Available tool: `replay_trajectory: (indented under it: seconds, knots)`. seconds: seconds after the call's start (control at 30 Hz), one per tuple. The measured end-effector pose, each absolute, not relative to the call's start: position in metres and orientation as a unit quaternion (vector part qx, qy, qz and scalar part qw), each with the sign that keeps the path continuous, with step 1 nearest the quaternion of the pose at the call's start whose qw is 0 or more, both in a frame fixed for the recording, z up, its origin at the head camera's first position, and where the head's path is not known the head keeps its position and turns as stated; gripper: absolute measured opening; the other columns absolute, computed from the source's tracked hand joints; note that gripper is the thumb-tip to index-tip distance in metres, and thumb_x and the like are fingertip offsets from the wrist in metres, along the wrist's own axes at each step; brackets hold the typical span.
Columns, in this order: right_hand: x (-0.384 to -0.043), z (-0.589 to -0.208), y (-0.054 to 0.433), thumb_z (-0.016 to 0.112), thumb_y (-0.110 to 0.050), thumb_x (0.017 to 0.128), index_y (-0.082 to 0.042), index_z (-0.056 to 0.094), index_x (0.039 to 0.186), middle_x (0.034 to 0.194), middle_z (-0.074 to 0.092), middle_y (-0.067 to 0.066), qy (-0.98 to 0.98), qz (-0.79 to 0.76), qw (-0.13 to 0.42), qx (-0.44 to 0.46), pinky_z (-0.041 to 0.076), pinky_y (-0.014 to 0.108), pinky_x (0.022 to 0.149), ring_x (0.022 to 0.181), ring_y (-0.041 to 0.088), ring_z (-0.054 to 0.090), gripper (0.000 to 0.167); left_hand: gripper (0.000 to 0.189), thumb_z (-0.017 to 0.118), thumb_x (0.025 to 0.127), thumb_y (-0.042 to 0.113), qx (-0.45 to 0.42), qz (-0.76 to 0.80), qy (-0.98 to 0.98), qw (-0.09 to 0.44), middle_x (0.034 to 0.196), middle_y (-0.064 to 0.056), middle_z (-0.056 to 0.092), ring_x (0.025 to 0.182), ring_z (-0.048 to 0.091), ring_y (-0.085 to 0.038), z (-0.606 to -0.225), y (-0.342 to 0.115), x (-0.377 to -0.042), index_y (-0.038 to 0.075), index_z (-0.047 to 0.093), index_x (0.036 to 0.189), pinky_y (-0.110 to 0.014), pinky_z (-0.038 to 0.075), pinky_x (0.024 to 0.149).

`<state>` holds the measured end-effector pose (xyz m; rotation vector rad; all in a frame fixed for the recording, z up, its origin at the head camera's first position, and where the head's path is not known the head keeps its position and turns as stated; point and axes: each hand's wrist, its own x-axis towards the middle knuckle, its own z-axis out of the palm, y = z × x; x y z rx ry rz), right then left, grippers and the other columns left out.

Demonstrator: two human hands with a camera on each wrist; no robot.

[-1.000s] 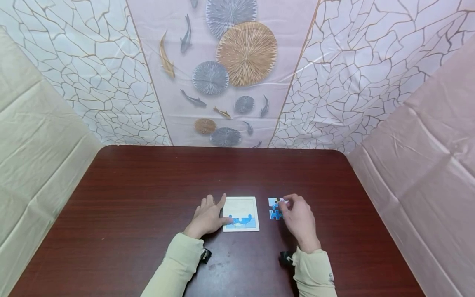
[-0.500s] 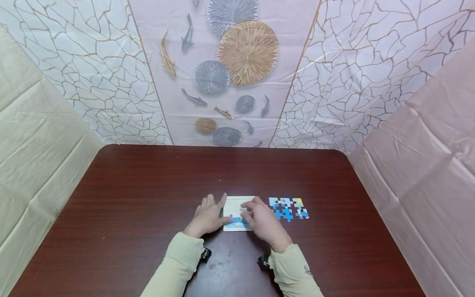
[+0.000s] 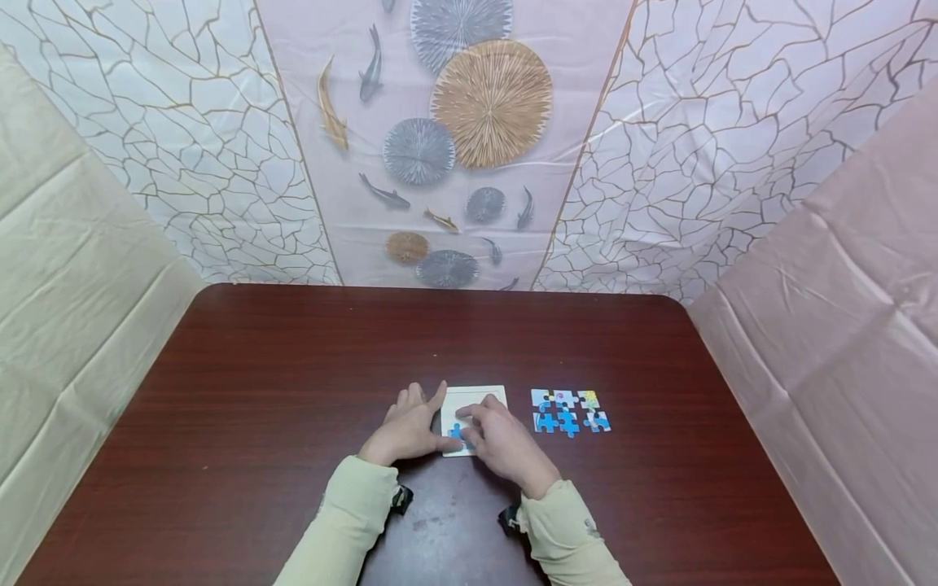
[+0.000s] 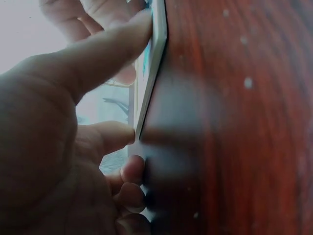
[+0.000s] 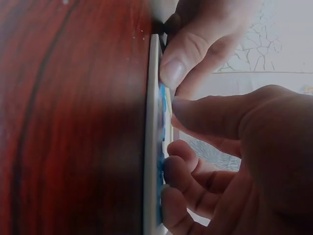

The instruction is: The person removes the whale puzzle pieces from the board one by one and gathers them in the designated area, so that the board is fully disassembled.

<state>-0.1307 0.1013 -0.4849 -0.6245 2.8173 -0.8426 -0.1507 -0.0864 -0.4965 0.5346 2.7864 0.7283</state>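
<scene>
In the head view a white square puzzle tray [image 3: 479, 392] lies on the table, with blue puzzle pieces [image 3: 454, 431] along its lower part. My left hand [image 3: 406, 427] rests at the tray's left side. Its thumb [image 4: 115, 46] lies extended over the face, and the index fingertip [image 4: 124, 134] touches the edge near a corner. My right hand [image 3: 501, 439] is low over the tray, covering its lower right. Thumb and index finger pinch a small, thin puzzle piece [image 5: 169, 104], mostly hidden by the fingertips. The other right fingers are bent close to the tray.
Several loose puzzle pieces [image 3: 567, 421], blue, white and yellow, lie in two rows right of the tray. The dark red-brown table [image 3: 293, 366] extends around everything. Patterned cloth [image 3: 447, 203] hangs behind its far edge, with plain cloth at both sides.
My right hand has moved left from the loose pieces to over the tray, then slightly further left and nearer. The left hand has stayed at the tray's left side.
</scene>
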Motion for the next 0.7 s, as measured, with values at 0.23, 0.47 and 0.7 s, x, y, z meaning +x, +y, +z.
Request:
replay_trajectory:
  seconds: [0.23, 0.47, 0.7]
  knots:
    - [-0.1287, -0.4886, 0.1005, 0.067, -0.019, 0.093, -0.014, 0.07, 0.115, 0.092, 0.05, -0.003, 0.939, -0.264, 0.065, -0.212, 0.045, 0.036, 0.075, 0.089, 0.016, 0.056, 0.023, 0.114, 0.082, 0.066, 0.06, 0.185, 0.251, 0.944, 0.11, 0.096, -0.006, 0.035, 0.086, 0.033, -0.023, -0.4962, -0.0873, -0.1498, 0.008, 0.031, 0.153, -0.033, 0.031, 0.068]
    - [-0.128, -0.4869, 0.0987, 0.069, -0.02, 0.092, -0.014, 0.07, 0.111, 0.092, 0.051, -0.002, 0.94, -0.257, 0.056, -0.217, 0.043, 0.038, 0.075, 0.086, 0.014, 0.056, 0.02, 0.113, 0.081, 0.067, 0.06, 0.176, 0.248, 0.946, 0.116, 0.097, -0.006, 0.034, 0.086, 0.032, -0.024, -0.4956, -0.0868, -0.1486, 0.009, 0.029, 0.154, -0.034, 0.03, 0.069]
    - [-0.128, -0.4851, 0.096, 0.071, -0.018, 0.09, -0.012, 0.069, 0.111, 0.094, 0.054, 0.002, 0.942, -0.249, 0.044, -0.22, 0.044, 0.043, 0.077, 0.09, 0.017, 0.058, 0.022, 0.113, 0.082, 0.068, 0.058, 0.171, 0.247, 0.946, 0.122, 0.097, -0.007, 0.033, 0.086, 0.032, -0.024, -0.496, -0.0855, -0.1497, 0.01, 0.027, 0.154, -0.035, 0.03, 0.07]
